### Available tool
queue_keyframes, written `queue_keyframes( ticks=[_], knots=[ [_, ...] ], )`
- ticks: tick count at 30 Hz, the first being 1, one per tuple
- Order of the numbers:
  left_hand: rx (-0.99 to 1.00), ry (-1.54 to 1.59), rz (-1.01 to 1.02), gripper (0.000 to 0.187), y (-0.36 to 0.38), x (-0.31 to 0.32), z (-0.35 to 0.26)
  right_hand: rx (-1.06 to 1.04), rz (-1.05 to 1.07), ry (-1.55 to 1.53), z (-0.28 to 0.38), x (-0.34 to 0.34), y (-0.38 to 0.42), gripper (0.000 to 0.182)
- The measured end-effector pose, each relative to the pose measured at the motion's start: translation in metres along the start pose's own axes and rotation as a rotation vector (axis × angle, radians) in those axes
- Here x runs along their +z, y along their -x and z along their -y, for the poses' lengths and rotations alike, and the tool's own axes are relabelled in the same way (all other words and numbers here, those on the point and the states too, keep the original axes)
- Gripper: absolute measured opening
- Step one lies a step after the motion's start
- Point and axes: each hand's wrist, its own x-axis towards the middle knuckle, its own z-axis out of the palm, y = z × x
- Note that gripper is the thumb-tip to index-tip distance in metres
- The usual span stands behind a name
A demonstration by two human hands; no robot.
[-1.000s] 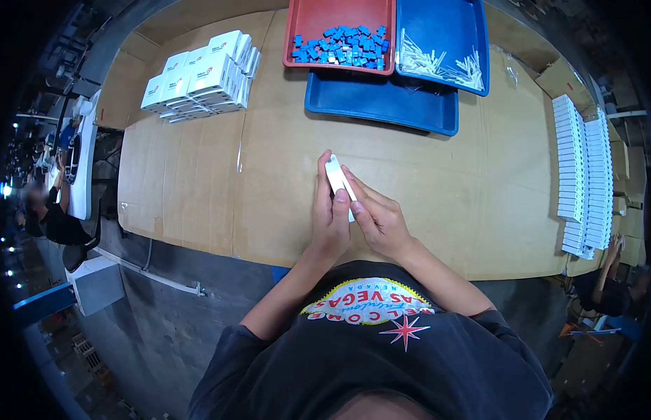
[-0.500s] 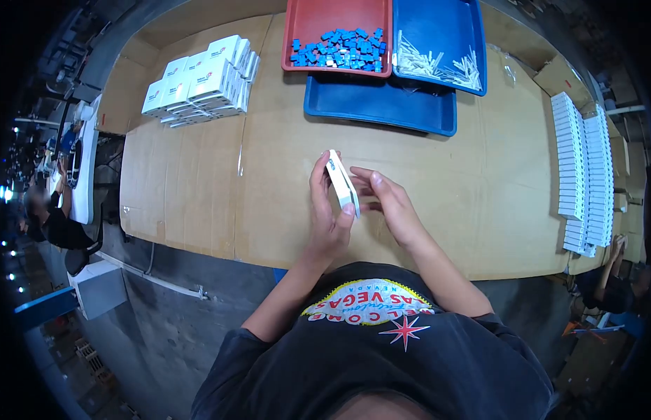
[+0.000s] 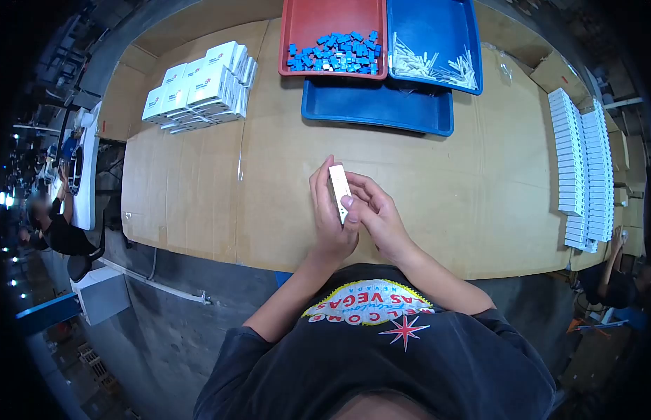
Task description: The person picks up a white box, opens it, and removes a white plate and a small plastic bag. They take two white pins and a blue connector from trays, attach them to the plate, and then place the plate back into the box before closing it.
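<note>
A small white box (image 3: 339,187) is held upright on its narrow side between my two hands, above the cardboard-covered table (image 3: 283,189). My left hand (image 3: 332,224) wraps round its left side and lower end. On the right side, my right hand (image 3: 381,217) closes against the box, its thumb on the near part of the narrow face. Beyond my hands sit a red tray (image 3: 332,17) of small blue parts (image 3: 339,52), a blue tray (image 3: 437,21) of thin white sticks (image 3: 416,63) and a lower blue tray (image 3: 374,108).
Stacked white boxes (image 3: 206,82) stand at the back left. Long rows of white boxes (image 3: 571,154) line the right side. One person (image 3: 63,227) is at another table at far left; another person's arm (image 3: 609,262) shows at far right.
My right hand has closed in on the box, its fingers now against it. The box has turned to show a plain narrow face instead of the printed one.
</note>
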Motion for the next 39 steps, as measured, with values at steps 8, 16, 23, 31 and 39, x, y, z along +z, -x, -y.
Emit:
queue_keyframes(
  ticks=[8, 16, 23, 31, 39],
  knots=[
    [0.038, 0.008, -0.073, 0.091, 0.003, 0.000, 0.002, -0.037, 0.026, 0.049, -0.005, 0.009, 0.008, 0.054],
    [0.046, 0.029, -0.080, 0.081, 0.004, -0.005, 0.004, -0.175, 0.033, 0.149, -0.014, 0.014, 0.011, 0.050],
    [0.029, 0.088, -0.085, 0.082, 0.004, -0.005, 0.004, -0.169, 0.009, 0.192, -0.015, 0.011, 0.013, 0.047],
    [-0.139, 0.197, -0.042, 0.102, 0.003, -0.002, 0.004, -0.138, -0.038, 0.225, -0.008, 0.013, 0.006, 0.048],
    [-0.217, 0.248, 0.083, 0.110, 0.010, -0.004, 0.011, -0.035, -0.010, 0.239, -0.008, -0.013, 0.004, 0.051]
  ],
)
